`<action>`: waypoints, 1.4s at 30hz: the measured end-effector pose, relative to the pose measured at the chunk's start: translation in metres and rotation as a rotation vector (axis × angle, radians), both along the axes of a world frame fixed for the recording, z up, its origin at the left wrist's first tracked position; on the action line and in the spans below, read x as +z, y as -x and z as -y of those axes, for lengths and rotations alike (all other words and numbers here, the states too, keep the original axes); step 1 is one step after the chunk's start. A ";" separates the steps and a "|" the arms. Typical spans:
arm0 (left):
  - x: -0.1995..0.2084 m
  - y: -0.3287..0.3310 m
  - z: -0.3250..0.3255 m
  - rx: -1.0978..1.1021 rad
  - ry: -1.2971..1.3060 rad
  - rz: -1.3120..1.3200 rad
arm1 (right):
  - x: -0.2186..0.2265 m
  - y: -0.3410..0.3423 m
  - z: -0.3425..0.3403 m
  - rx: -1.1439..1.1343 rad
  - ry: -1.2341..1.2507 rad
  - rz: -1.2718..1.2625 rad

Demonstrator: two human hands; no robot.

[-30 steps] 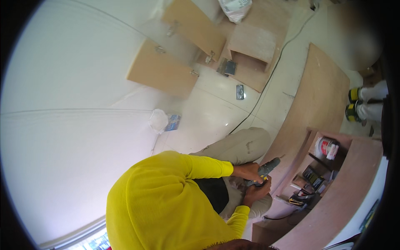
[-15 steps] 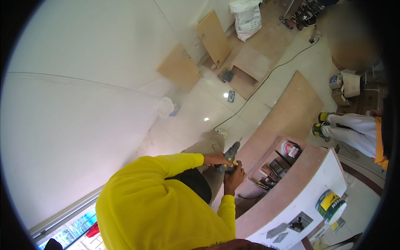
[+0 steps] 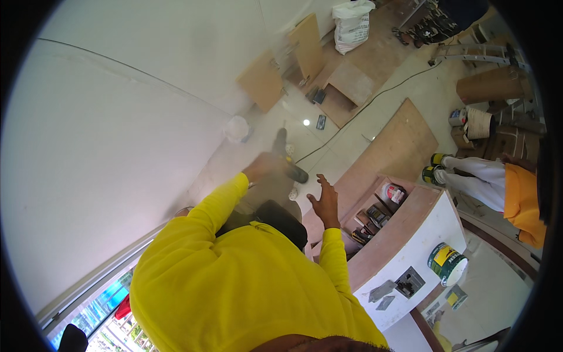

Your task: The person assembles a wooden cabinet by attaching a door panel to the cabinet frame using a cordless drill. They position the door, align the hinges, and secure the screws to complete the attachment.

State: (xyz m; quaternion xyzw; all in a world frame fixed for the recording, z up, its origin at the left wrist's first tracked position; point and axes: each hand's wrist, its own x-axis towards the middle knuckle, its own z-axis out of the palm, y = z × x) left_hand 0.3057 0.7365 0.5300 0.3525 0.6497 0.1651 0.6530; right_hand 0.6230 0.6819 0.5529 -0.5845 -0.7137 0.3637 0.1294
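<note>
My left hand (image 3: 263, 168), blurred by motion, is closed around a dark cordless drill (image 3: 282, 142) with yellow parts. The drill's nose and thin bit point away from me, over the floor; its dark base juts out to the right. My right hand (image 3: 326, 202) is raised a short way to the right, fingers spread, holding nothing and apart from the drill. Beside it stands a curved wooden counter (image 3: 399, 249) with a white front panel. Tools and a white tub (image 3: 394, 192) lie in its open shelf compartment.
A large curved board (image 3: 390, 138) lies on the tiles beyond the counter. A cable (image 3: 375, 94) crosses the floor. Two wooden panels (image 3: 261, 81) lean by the wall. A green paint bucket (image 3: 447, 263) is at the counter's front. One person stands on paint cans (image 3: 433, 175); another is far off.
Both hands were together at the drill. My left hand has carried it left and away from me; my right hand has let go, risen and spread its fingers.
</note>
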 end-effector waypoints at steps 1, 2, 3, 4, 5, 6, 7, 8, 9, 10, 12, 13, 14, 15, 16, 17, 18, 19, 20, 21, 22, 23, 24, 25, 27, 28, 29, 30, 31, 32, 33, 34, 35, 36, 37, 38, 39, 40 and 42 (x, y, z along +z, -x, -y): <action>0.011 0.016 -0.012 0.068 0.041 -0.074 | -0.007 -0.006 -0.003 0.000 -0.041 0.020; 0.007 0.034 -0.015 0.108 0.007 -0.151 | -0.010 -0.011 -0.009 0.014 -0.009 0.029; 0.004 0.052 -0.019 0.147 -0.028 -0.228 | -0.014 -0.015 -0.016 0.028 0.022 0.038; 0.002 0.068 -0.023 0.116 -0.040 -0.336 | -0.016 -0.020 -0.024 0.043 0.057 0.052; 0.003 0.084 -0.028 0.084 -0.051 -0.448 | -0.019 -0.023 -0.033 0.069 0.053 0.071; 0.004 0.097 -0.032 0.052 -0.062 -0.559 | -0.023 -0.026 -0.042 0.105 0.086 0.091; 0.012 0.104 -0.038 0.010 -0.015 -0.603 | -0.030 -0.030 -0.050 0.131 0.121 0.114; 0.029 0.112 -0.045 -0.030 0.030 -0.651 | -0.037 -0.030 -0.062 0.160 0.153 0.134; 0.037 0.120 -0.050 -0.070 0.075 -0.697 | -0.046 -0.029 -0.075 0.191 0.173 0.133; 0.034 0.133 -0.051 -0.112 0.111 -0.736 | -0.051 -0.025 -0.090 0.225 0.195 0.131; 0.017 0.156 -0.040 -0.197 0.189 -0.805 | -0.061 -0.015 -0.120 0.316 0.210 0.153; 0.002 0.163 -0.029 -0.169 0.240 -0.812 | -0.067 -0.006 -0.140 0.365 0.197 0.172; -0.014 0.171 -0.015 -0.143 0.291 -0.826 | -0.073 0.008 -0.161 0.413 0.183 0.182; -0.023 0.179 -0.004 -0.115 0.342 -0.842 | -0.077 0.023 -0.184 0.474 0.124 0.199; -0.023 0.182 0.000 -0.142 0.468 -0.818 | -0.081 0.042 -0.208 0.508 0.086 0.206; -0.032 0.190 0.019 -0.154 0.511 -0.766 | -0.082 0.063 -0.234 0.547 0.048 0.211; -0.034 0.187 0.030 -0.080 0.595 -0.777 | -0.083 0.083 -0.260 0.567 0.000 0.179; -0.034 0.188 0.044 -0.018 0.647 -0.722 | -0.083 0.103 -0.287 0.591 -0.049 0.147; -0.027 0.189 0.051 -0.039 0.688 -0.643 | -0.084 0.122 -0.316 0.613 -0.073 0.149; -0.034 0.183 0.069 -0.004 0.699 -0.707 | -0.082 0.141 -0.345 0.640 -0.091 0.144; -0.030 0.180 0.079 -0.058 0.668 -0.686 | -0.084 0.155 -0.375 0.662 -0.148 0.171; -0.031 0.176 0.096 -0.017 0.703 -0.682 | -0.088 0.169 -0.406 0.684 -0.204 0.193; -0.023 0.171 0.104 0.038 0.690 -0.649 | -0.101 0.179 -0.440 0.683 -0.270 0.185; -0.033 0.169 0.126 0.063 0.739 -0.667 | -0.111 0.187 -0.475 0.684 -0.324 0.164; -0.030 0.156 0.138 0.164 0.773 -0.623 | -0.141 0.196 -0.554 0.705 -0.492 0.385; -0.029 0.143 0.149 0.234 0.805 -0.599 | -0.136 0.211 -0.588 0.706 -0.461 0.399; -0.029 0.129 0.163 0.289 0.845 -0.581 | -0.124 0.227 -0.619 0.713 -0.425 0.411; -0.032 0.126 0.174 0.322 0.876 -0.571 | -0.128 0.230 -0.648 0.716 -0.492 0.413; -0.036 0.122 0.185 0.356 0.909 -0.564 | -0.135 0.233 -0.669 0.717 -0.558 0.412; -0.040 0.112 0.201 0.339 0.922 -0.559 | -0.136 0.244 -0.680 0.773 -0.553 0.381; -0.045 0.102 0.215 0.325 0.933 -0.557 | -0.134 0.257 -0.692 0.826 -0.552 0.346; -0.048 0.096 0.222 0.308 0.937 -0.556 | -0.135 0.269 -0.699 0.873 -0.555 0.314; -0.050 0.081 0.219 0.356 0.951 -0.577 | -0.139 0.283 -0.696 0.942 -0.575 0.254; -0.049 0.074 0.234 0.314 0.908 -0.565 | -0.142 0.297 -0.681 0.999 -0.573 0.183; -0.052 0.045 0.250 0.315 0.865 -0.541 | -0.139 0.322 -0.663 1.088 -0.589 0.102; -0.060 0.028 0.226 0.384 0.882 -0.529 | -0.147 0.335 -0.648 1.076 -0.621 -0.017; -0.058 0.022 0.221 0.338 0.873 -0.507 | -0.158 0.345 -0.630 1.049 -0.635 -0.145; -0.056 0.020 0.215 0.289 0.865 -0.493 | -0.167 0.355 -0.611 1.018 -0.587 -0.124; -0.051 -0.001 0.209 -0.002 0.502 -0.604 | -0.169 0.378 -0.593 0.931 -0.452 -0.054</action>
